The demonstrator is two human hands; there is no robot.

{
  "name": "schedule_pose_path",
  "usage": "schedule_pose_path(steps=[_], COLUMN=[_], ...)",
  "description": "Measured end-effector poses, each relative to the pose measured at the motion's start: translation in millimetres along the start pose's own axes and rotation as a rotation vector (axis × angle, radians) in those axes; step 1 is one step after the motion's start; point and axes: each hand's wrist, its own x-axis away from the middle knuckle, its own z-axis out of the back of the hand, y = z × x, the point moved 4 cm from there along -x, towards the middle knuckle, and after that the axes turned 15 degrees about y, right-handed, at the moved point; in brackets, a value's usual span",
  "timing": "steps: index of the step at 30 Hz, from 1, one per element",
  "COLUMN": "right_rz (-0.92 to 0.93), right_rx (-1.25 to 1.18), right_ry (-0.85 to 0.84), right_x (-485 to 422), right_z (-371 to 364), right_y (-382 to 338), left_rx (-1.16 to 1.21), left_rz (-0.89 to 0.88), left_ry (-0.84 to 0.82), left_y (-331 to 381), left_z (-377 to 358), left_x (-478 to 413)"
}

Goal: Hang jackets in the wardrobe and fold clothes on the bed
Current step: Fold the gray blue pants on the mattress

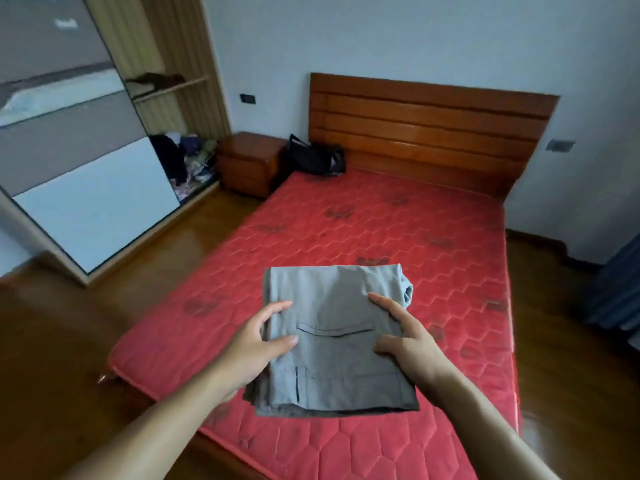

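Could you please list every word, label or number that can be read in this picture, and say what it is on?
None can be read.
Pale mark on the wardrobe door: too blurred.
Dark marks on the mattress: too blurred to tell whether they hold words.

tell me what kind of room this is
A bedroom, most likely: a red mattress against a wooden headboard, a bedside table beside it, and a wardrobe along the wall.
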Motion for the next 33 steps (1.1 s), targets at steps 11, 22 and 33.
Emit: schedule_pose_path(steps=[11, 22, 33], right_rz=[0.131, 0.179, 0.280], right_rx=[0.035, 0.094, 0.165], right_ry=[-0.377, -0.635, -0.894], right_x=[29.5, 83.0, 160.4], right_z=[-123.1, -327.2, -624.9], right_y=[-45.5, -89.5, -124.9], left_rx=[0.109, 0.144, 0.070], left_rz=[0.137, 0.181, 0.240], left_ry=[0.403, 0.665, 0.872], left_y=[-27.4, -85.2, -182.0], left_z=[128.7, 302.8, 567.2], left_x=[90.2, 146.8, 186.2])
